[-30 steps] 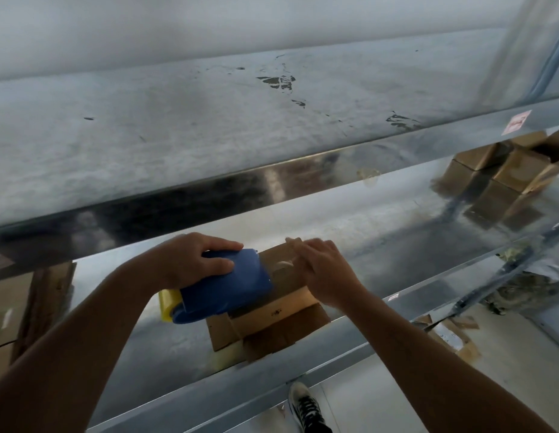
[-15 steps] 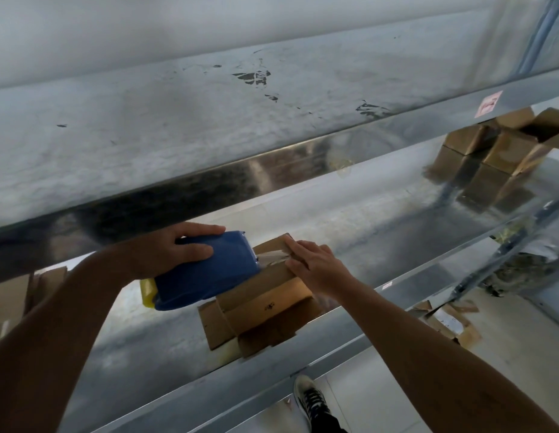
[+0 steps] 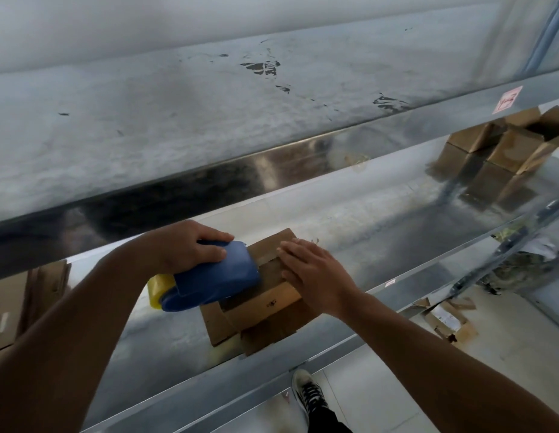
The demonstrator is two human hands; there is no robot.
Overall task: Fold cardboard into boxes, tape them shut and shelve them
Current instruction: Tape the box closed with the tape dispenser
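My L hand (image 3: 190, 250) grips tape gun (image 3: 219, 278), 9 o'clock of box (image 3: 269, 303). R hand (image 3: 319, 278) flat, fingers straight, on box top.

Stockroom/warehouse: steel racking (image 3: 365, 220) w/ cardboard boxes (image 3: 509, 148), cardboard scraps (image 3: 444, 320) on floor (image 3: 506, 364).

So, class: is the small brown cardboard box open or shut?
Shut: its top flaps lie flat under the right hand and blue tape dispenser.

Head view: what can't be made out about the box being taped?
All head view.
Tape line on the cardboard box: covered by the blue tape dispenser and right hand.
Pink label on the shelf rail: too small to read.
Cardboard at left: cut by frame edge.
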